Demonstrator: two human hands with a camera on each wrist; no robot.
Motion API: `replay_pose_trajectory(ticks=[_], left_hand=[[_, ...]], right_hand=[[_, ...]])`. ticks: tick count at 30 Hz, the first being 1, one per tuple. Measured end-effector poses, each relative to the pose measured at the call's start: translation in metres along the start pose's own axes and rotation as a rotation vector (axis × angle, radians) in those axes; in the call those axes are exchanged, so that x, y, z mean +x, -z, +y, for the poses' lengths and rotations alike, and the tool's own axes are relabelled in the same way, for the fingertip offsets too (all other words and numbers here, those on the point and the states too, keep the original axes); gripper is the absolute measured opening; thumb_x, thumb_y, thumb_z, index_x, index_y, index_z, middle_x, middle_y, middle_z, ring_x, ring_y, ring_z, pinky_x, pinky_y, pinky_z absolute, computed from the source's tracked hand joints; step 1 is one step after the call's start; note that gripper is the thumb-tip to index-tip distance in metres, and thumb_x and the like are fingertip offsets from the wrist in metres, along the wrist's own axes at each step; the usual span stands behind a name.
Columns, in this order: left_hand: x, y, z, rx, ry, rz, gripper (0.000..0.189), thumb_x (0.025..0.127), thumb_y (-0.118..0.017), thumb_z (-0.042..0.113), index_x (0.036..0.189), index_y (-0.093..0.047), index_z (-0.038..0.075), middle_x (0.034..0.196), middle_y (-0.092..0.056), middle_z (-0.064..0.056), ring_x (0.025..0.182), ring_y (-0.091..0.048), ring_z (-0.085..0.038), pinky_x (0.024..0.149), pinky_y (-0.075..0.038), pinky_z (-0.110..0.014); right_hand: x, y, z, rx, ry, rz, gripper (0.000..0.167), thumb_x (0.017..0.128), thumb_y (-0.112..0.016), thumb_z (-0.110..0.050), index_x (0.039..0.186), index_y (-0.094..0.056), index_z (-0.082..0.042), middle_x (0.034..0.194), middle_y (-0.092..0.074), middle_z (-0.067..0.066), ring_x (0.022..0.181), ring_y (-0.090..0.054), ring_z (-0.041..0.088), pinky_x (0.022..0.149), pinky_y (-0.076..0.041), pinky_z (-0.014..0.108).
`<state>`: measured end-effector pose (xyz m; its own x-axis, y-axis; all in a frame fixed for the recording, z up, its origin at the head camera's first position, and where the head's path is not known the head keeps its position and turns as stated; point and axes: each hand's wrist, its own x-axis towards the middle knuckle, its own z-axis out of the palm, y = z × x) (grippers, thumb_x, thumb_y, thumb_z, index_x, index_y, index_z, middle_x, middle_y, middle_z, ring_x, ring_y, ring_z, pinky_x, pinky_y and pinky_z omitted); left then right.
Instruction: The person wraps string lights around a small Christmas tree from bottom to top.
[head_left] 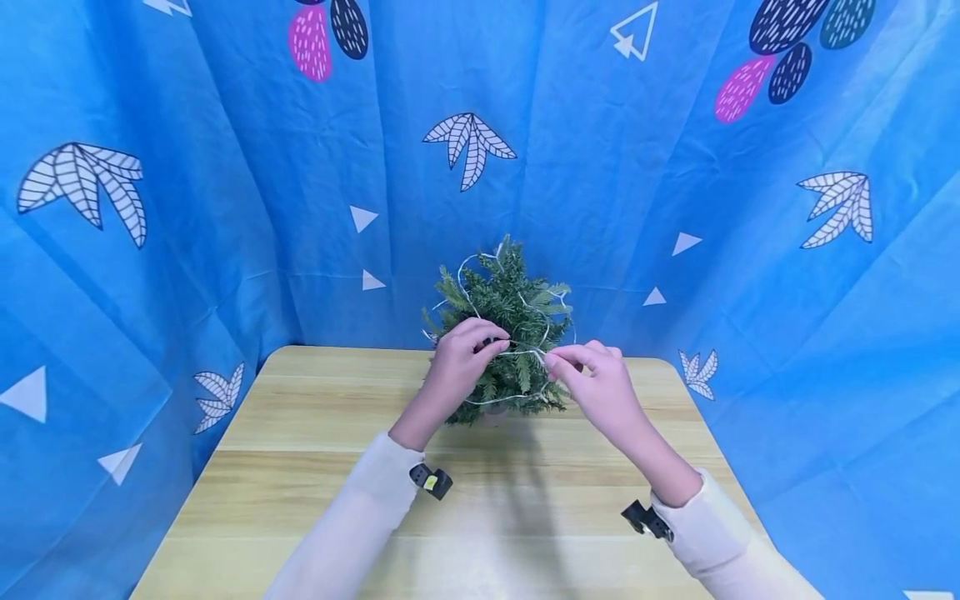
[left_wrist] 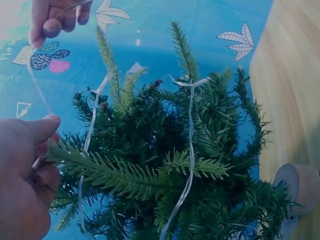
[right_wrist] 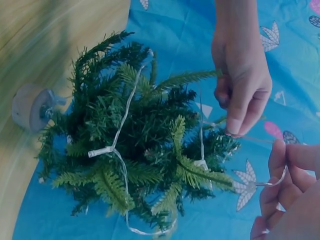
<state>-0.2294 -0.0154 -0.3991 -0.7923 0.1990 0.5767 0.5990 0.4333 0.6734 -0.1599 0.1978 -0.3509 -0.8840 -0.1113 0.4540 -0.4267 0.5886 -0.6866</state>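
Observation:
A small artificial Christmas tree [head_left: 491,292] stands on the table, draped with a clear-wired light string [left_wrist: 191,125] bearing small white bulbs. In front of its branches, my left hand [head_left: 463,354] pinches a stretch of the string between thumb and forefinger. To its right, my right hand [head_left: 603,392] pinches the same string, with the wire running between the two hands. The right wrist view shows a loop of wire curving by the right hand's fingers [right_wrist: 280,160]. A white bulb [right_wrist: 101,151] sticks out from the strand on the tree's near side.
The tree's round base [right_wrist: 30,107] rests on the wood-grain table [head_left: 315,467]. A blue patterned curtain [head_left: 585,183] hangs close behind the tree and along both sides. Each wrist wears a black strap camera [head_left: 432,481].

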Motion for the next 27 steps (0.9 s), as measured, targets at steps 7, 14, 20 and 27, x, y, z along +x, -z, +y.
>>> replay_pose_trajectory(ticks=[7, 14, 20, 27], left_hand=[[0.001, -0.002, -0.002, 0.057, -0.03, -0.011, 0.016, 0.098, -0.068, 0.026, 0.105, -0.077, 0.016, 0.108, -0.065, 0.009, 0.092, -0.062, -0.007, 0.075, -0.055, -0.028], [0.004, -0.002, -0.002, 0.039, -0.037, 0.048, 0.016, 0.098, -0.067, 0.025, 0.104, -0.077, 0.014, 0.104, -0.068, 0.006, 0.09, -0.063, -0.009, 0.075, -0.056, -0.028], [0.003, -0.002, 0.0, 0.055, -0.025, 0.082, 0.016, 0.098, -0.068, 0.025, 0.103, -0.078, 0.014, 0.103, -0.07, 0.004, 0.088, -0.063, -0.01, 0.071, -0.052, -0.029], [0.003, -0.005, 0.003, 0.066, 0.048, 0.101, 0.014, 0.098, -0.068, 0.029, 0.102, -0.078, 0.019, 0.102, -0.07, 0.007, 0.084, -0.061, -0.009, 0.069, -0.051, -0.029]], right_hand=[[0.006, 0.01, 0.001, -0.015, -0.027, -0.057, 0.018, 0.097, -0.069, -0.031, 0.097, -0.08, -0.017, 0.079, -0.07, -0.001, 0.081, -0.05, 0.017, 0.088, -0.028, 0.038], [0.015, 0.03, 0.004, -0.119, 0.003, -0.117, 0.013, 0.096, -0.07, -0.023, 0.097, -0.08, -0.016, 0.075, -0.067, -0.002, 0.077, -0.051, 0.018, 0.091, -0.029, 0.039], [0.026, 0.054, 0.011, -0.272, 0.035, -0.169, 0.014, 0.096, -0.07, -0.022, 0.097, -0.08, -0.013, 0.074, -0.064, -0.002, 0.078, -0.047, 0.019, 0.092, -0.027, 0.043], [0.043, 0.076, 0.027, -0.392, 0.108, -0.175, 0.014, 0.096, -0.069, -0.017, 0.1, -0.08, -0.009, 0.078, -0.07, -0.001, 0.079, -0.05, 0.019, 0.091, -0.026, 0.047]])
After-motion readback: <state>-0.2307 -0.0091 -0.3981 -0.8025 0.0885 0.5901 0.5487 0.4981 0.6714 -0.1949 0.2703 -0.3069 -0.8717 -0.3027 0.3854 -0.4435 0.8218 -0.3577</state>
